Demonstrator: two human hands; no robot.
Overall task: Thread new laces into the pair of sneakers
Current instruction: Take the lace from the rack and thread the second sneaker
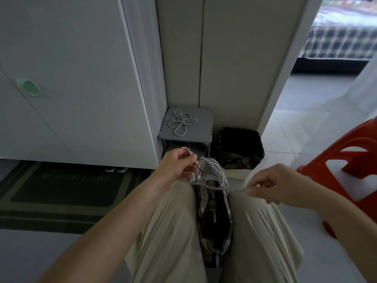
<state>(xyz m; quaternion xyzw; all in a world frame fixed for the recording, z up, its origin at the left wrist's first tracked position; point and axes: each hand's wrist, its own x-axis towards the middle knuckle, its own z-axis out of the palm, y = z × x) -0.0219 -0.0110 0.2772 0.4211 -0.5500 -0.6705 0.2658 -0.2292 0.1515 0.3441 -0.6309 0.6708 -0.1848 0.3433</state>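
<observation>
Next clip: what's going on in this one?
A seated person is lacing a sneaker wedged between their knees. The left hand grips one end of the lace and the right hand pinches the other, drawing it taut across the shoe. The eyelets nearer the person look unthreaded. A second lace lies coiled on the grey stool ahead, beside a black bin.

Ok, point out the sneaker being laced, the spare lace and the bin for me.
sneaker (214, 221), head view, middle of its dark upper.
spare lace (182, 121), head view, where its loops cross.
bin (240, 144), head view, on its black liner.
</observation>
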